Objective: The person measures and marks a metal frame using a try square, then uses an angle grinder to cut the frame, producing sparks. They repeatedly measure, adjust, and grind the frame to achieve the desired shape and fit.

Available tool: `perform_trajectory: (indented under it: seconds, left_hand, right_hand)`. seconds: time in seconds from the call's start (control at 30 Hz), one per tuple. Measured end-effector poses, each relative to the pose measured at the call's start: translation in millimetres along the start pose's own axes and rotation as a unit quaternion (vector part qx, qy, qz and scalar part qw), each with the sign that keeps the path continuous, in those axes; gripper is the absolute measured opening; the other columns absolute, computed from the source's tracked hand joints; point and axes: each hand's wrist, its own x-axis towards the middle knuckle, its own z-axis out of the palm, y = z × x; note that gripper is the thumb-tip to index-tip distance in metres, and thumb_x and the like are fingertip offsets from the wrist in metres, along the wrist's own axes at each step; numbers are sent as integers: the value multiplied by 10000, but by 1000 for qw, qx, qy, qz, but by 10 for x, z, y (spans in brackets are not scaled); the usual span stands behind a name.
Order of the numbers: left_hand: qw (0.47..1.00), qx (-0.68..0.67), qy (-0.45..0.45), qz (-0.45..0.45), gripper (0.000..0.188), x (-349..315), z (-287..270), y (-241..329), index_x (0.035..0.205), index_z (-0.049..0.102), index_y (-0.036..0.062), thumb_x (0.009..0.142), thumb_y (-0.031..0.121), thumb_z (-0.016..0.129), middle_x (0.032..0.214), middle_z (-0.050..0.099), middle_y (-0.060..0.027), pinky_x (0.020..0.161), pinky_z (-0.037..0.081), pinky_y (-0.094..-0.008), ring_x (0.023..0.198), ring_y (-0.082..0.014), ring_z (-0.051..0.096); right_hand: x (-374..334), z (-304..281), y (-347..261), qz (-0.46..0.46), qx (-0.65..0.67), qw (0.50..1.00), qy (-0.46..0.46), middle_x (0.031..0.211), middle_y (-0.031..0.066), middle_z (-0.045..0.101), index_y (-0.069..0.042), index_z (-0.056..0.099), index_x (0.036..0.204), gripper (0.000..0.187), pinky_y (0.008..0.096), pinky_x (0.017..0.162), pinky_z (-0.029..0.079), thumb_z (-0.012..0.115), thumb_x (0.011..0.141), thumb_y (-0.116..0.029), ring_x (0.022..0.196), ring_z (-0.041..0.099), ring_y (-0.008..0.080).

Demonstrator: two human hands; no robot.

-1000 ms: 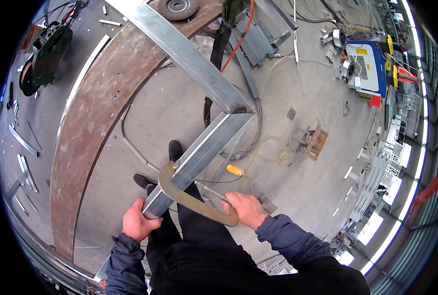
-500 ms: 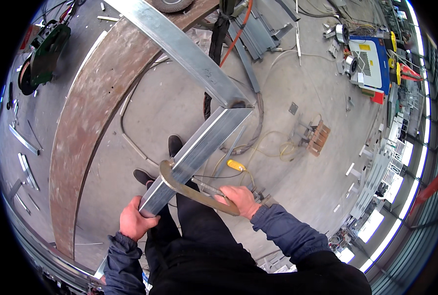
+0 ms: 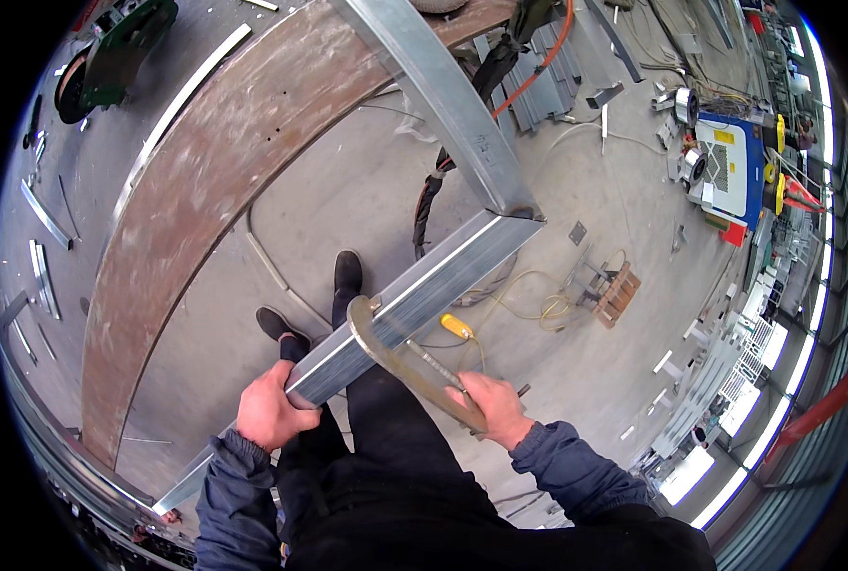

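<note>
My left hand (image 3: 274,411) is closed around the near end of a square steel tube (image 3: 433,285). This tube slants up and to the right, where it meets a second steel tube (image 3: 448,105) at a mitred corner with a dark seam. A curved metal C-clamp (image 3: 407,369) hooks over the near tube, its tip resting at the tube's far side. My right hand (image 3: 493,407) is wrapped round the clamp's lower end, near its screw rod (image 3: 433,360). Its fingertips are partly hidden by the clamp.
A rusty curved steel plate (image 3: 196,181) arcs along the left. On the floor lie a yellow handheld control (image 3: 455,326) with its cable, a wooden block (image 3: 618,295), and dark hoses (image 3: 427,209). A blue-and-white machine (image 3: 731,162) stands at the right; a green machine (image 3: 124,57) at upper left.
The joined tubes, clamp and my right hand sit farther right in the picture, partly because the view has shifted. Both grips look the same.
</note>
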Motion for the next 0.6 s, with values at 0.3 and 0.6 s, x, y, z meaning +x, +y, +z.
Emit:
perform_trajectory:
  seconds: [0.3, 0.6]
  left_hand:
    - [1000, -6, -4, 14, 512, 9, -34, -7, 1074, 613, -3, 658, 235, 794, 1002, 721, -254, 878, 553, -489, 980, -468, 692]
    - [999, -14, -18, -25, 522, -15, -79, 85, 1081, 620, -9, 653, 231, 797, 1009, 712, -246, 888, 549, -491, 1000, -459, 684]
  right_hand:
    - [1, 49, 13, -2, -15, 1000, 3, 903, 155, 699, -44, 652, 1084, 253, 451, 656, 563, 740, 980, -256, 802, 703, 381]
    - [99, 245, 196, -49, -7, 997, 54, 831, 126, 667, -64, 619, 1019, 237, 449, 603, 538, 759, 935, -236, 740, 684, 356]
